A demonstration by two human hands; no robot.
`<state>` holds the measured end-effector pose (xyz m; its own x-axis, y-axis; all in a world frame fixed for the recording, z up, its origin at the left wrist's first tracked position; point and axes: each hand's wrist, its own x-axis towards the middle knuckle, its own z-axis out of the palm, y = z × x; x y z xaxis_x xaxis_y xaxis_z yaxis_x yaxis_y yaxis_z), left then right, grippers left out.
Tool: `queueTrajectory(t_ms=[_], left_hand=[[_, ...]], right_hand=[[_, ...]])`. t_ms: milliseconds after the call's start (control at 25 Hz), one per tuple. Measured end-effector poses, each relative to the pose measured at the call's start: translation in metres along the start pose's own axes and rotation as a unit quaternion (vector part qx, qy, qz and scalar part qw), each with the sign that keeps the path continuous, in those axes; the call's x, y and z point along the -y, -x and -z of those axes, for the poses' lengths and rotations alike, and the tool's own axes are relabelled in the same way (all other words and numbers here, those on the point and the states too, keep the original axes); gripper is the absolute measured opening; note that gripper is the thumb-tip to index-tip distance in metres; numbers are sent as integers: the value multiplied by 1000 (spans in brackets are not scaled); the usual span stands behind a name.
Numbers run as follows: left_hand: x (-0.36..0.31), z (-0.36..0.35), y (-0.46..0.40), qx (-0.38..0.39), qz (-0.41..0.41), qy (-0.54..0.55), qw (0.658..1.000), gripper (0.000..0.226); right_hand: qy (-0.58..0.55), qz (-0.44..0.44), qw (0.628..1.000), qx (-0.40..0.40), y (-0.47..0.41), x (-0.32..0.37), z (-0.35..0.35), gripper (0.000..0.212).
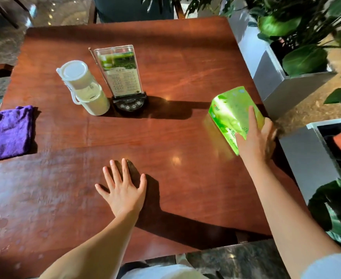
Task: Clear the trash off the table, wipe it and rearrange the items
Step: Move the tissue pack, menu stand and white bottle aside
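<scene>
We judged step as rearranging: no trash showed on table (165, 67), surface looked damp near front-left corner. Right hand (254, 141) gripped green tissue pack (232, 113) close to right edge. Left hand (123, 190) lay flat, released, near front edge, holding nothing. Purple cloth (8, 131) sat at left edge; jug (85, 87) and menu stand (123, 77) just beside each other, centre-left. Next move, we guessed: carry pack inward toward stand. Wide bare room mid-table; planter (282, 81) crowded right edge.

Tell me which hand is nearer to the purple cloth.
Left. The left hand lies flat on the table to the right of the purple cloth; the right hand is across the table on the green tissue pack.
</scene>
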<state>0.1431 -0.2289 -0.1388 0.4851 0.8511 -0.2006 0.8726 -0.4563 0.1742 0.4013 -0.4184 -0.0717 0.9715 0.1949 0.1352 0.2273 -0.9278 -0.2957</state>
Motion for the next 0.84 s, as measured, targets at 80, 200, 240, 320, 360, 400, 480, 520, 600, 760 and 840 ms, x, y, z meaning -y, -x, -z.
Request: queueTrajectory(t_ms=[80,200,240,320,360,400,480,520,600,760,840], left_hand=[[1,-1,0,0,0,-2,1000,73],[2,-3,-1,-8,-1,-5,1000,73],[2,-3,-1,-10,-1,-5,1000,73],[2,-4,-1,-11,1,-2,1000,75],[2,-4,-1,-10,2,-2,1000,74],[2,-4,-1,-10,2,-3,1000,73],[1,-3,-1,-7,5,-3,1000,72],[1,-2,-1,-7,7,-2,1000,72],[1,-1,-1,-7,7,1,1000,73],[1,1,-2,1,10,1,1000,73],[2,1,-2,0,8,-4,1000,74]], right_hand=[[12,-35,999,17,-4,-5,-5,81],[33,-16,999,32,-5,-9,-14,73],[37,-6,999,40,-5,-10,-15,71],[38,-1,998,58,-6,-11,-14,71],[42,-2,997,62,-7,-10,-11,72],[48,-4,997,61,-8,-9,-8,72],[58,-1,997,40,-5,0,0,71],[53,12,998,24,-2,9,3,69],[12,55,998,9,6,37,3,64],[-98,220,969,47,4,111,-11,58],[-112,283,950,68,-6,153,-15,59]])
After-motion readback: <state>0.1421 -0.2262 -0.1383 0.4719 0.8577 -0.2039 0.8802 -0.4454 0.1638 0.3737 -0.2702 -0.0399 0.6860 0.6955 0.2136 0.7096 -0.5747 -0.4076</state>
